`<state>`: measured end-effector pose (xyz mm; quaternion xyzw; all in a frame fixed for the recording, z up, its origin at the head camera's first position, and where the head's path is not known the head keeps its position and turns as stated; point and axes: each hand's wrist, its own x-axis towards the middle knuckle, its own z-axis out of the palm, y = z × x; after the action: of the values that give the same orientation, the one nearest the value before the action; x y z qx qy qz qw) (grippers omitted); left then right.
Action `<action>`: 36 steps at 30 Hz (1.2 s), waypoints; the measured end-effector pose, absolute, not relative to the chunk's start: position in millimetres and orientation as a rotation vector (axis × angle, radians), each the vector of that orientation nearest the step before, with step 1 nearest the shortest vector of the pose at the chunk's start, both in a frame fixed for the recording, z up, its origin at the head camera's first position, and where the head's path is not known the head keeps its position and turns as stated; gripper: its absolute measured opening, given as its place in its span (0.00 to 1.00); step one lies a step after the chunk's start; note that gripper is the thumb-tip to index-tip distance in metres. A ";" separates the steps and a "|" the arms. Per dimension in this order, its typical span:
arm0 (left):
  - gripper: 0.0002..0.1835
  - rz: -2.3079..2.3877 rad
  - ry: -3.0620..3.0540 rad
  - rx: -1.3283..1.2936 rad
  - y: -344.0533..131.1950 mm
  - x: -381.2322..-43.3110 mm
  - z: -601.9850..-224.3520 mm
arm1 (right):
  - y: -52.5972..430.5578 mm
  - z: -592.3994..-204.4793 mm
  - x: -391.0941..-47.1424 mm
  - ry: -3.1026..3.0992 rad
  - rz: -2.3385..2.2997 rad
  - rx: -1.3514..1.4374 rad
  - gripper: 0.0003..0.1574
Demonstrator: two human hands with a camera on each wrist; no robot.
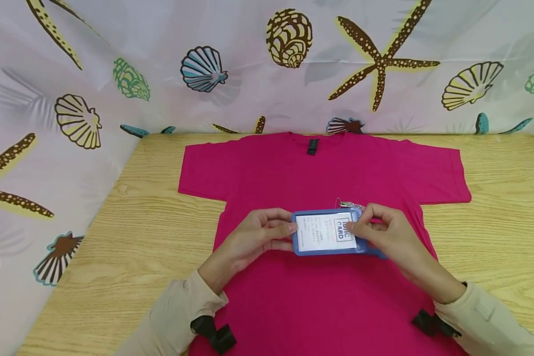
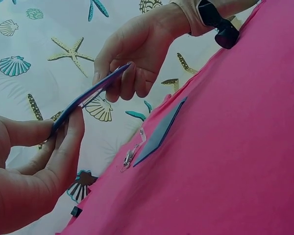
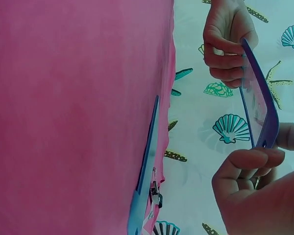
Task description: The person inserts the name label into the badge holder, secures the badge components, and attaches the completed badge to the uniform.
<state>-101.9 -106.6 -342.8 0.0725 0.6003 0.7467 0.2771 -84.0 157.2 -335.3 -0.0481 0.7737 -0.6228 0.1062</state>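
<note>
Backdrop cloth (image 1: pixel 249 99): pale, printed with shells and starfish, hanging behind the tabletop (image 1: pixel 138 222) and down its left side.
Tabletop: wood-grained, mostly covered by a pink T-shirt (image 1: pixel 320 291), which lies spread out with its collar toward the cloth and both short sleeves out to the sides.
On the shirt: a second blue piece (image 2: pixel 161 131), flat and thin, with a metal clip and pin (image 2: pixel 129 156) beside it.
In the way: from above, the raised blue card holder (image 1: pixel 325 252) and the right hand (image 1: pixel 387 232) hide most of that piece.
Card holder: up in the air over the middle of the shirt, well clear of the fabric, its card side facing the wearer.
Left hand (image 1: pixel 253 237): pinching one short end of the holder, thumb on the front, fingers behind.
Right hand: pinching the opposite short end, fingers curled, thumb tip lying over the card's edge.
Card (image 1: pixel 322 232): white, "CARD" readable sideways in a box; the word beside it I can't make out fully, and the smaller lines, some reddish, are too tiny.
Collar label (image 1: pixel 313 147): black, its lettering illegible from here.
</note>
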 end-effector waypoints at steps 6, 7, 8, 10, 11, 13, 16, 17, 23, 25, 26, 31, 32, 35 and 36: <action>0.13 2.013 1.610 0.190 -107.4 -102.1 -342.6 | 157.7 -335.1 -83.3 2.277 -1.810 -0.160 0.16; 0.13 2.015 1.609 0.190 -107.4 -102.2 -342.3 | 158.0 -335.1 -83.3 2.271 -1.809 -0.167 0.17; 0.13 2.017 1.606 0.191 -107.4 -102.3 -342.1 | 158.1 -335.1 -83.5 2.268 -1.808 -0.174 0.17; 0.13 2.018 1.605 0.195 -107.4 -102.4 -341.8 | 158.5 -335.2 -83.7 2.264 -1.806 -0.189 0.19; 0.13 2.018 1.605 0.196 -107.4 -102.5 -341.7 | 158.6 -335.3 -83.9 2.258 -1.808 -0.194 0.19; 0.12 2.017 1.610 0.195 -107.3 -102.6 -341.6 | 158.8 -335.3 -84.1 2.249 -1.812 -0.199 0.19; 0.10 2.012 1.632 0.170 -107.2 -103.3 -341.6 | 158.9 -334.5 -84.5 2.225 -1.815 -0.213 0.20; 0.10 2.012 1.641 0.155 -107.3 -103.8 -341.5 | 159.6 -333.9 -84.9 2.213 -1.815 -0.225 0.19; 0.12 2.034 1.693 0.086 -111.6 -110.0 -338.3 | 183.9 -326.6 -91.2 2.359 -1.712 -0.352 0.13; 0.12 2.049 1.697 0.075 -114.0 -112.5 -335.9 | 195.6 -324.6 -94.1 2.569 -1.531 -0.414 0.13; 0.12 2.058 1.699 0.068 -115.2 -113.6 -334.7 | 200.8 -324.3 -96.0 2.660 -1.414 -0.444 0.13; 0.12 2.062 1.706 0.025 -118.4 -116.5 -330.5 | 216.5 -328.4 -103.3 2.834 -0.875 -0.517 0.25; 0.11 2.062 1.706 0.014 -118.5 -116.7 -330.1 | 217.5 -330.0 -104.7 2.815 -0.825 -0.516 0.28; 0.11 2.060 1.705 -0.007 -118.3 -117.3 -329.0 | 217.9 -334.8 -107.0 2.784 -0.720 -0.517 0.36; 0.10 2.061 1.703 -0.012 -118.0 -117.5 -328.6 | 217.7 -336.2 -107.3 2.778 -0.700 -0.521 0.38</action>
<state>-117.5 -118.0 -328.6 -0.0042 0.6197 0.7498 0.2320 -107.3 217.7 -336.2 -0.1776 0.9478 -0.2388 0.1147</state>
